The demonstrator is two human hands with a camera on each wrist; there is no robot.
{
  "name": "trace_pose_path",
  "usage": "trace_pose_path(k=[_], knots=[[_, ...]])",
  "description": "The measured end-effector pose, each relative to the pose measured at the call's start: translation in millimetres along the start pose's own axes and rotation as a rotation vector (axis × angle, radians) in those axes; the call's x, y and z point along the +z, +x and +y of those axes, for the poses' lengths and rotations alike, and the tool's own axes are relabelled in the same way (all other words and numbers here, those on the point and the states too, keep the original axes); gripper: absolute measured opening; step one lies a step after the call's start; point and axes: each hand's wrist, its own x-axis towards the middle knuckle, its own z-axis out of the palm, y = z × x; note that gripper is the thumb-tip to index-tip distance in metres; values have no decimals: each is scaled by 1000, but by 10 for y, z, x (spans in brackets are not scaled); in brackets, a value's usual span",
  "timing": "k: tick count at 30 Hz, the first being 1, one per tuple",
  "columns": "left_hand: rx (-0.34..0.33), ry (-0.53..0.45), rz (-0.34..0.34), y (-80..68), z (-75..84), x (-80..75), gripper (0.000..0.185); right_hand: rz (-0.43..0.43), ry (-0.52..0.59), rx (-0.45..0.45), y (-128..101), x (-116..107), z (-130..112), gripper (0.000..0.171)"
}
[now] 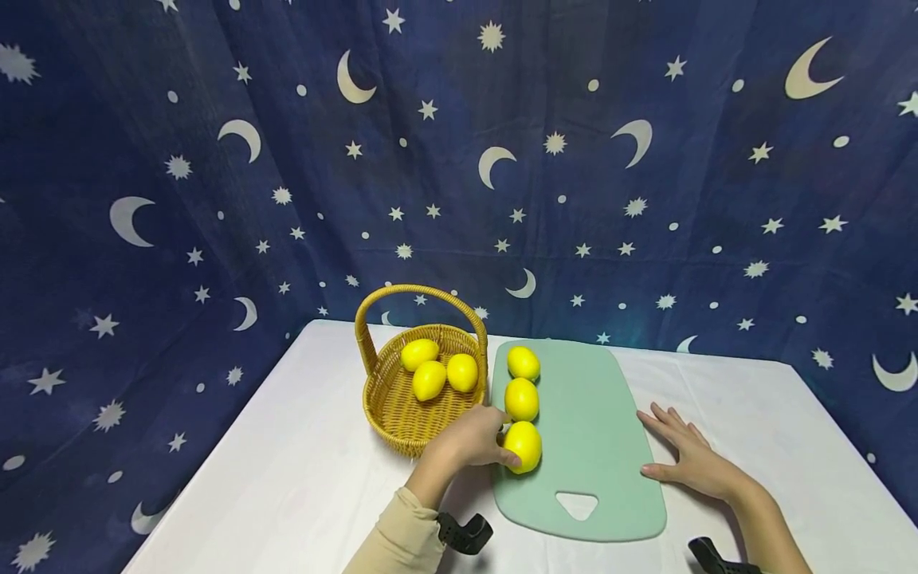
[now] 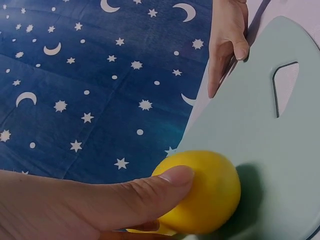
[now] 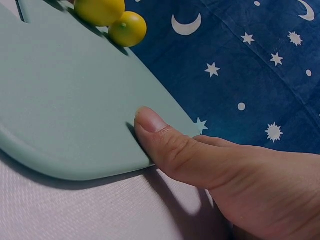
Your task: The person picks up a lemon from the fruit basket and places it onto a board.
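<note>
While the right hand (image 1: 687, 461) lies at the right edge of the pale green cutting board (image 1: 591, 430), fingers spread, thumb on the rim and nothing held, the left hand (image 1: 466, 438) has its grip on the nearest lemon (image 1: 523, 448); the left wrist view shows the thumb pressed to the fruit's side, the opposing fingers mostly hidden behind it; this lemon is at the left side of the board, toward the end with the cut-out, though whether its underside touches the surface I cannot tell; the middle lemon (image 1: 521, 399) and the far lemon (image 1: 523, 363) continue the row away from the person, both on the board; to the left, a wicker basket (image 1: 394, 414) with a raised handle holds three more lemons (image 1: 429, 380) on the table (image 1: 287, 454). Handling, by judgement: the lemon is probably light and firm, its smooth, faintly shiny skin somewhat slippery, its rounded form apt to roll; damage seems unlikely under moderate pressure; best hold is across the widest part, thumb opposite fingers, as a pinch nearer one tip might let it pivot or squirt out.
</note>
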Motion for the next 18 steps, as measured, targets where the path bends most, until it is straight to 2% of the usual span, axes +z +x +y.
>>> trace_pose_path(k=[7, 12, 18], knots=[[12, 0, -1, 8, 15, 20, 47, 14, 2, -14, -13, 10, -3, 88], [56, -14, -5, 27, 37, 84, 58, 20, 8, -11, -18, 25, 2, 87], [122, -52, -20, 51, 131, 193, 54, 30, 7, -28, -18, 39, 14, 86]])
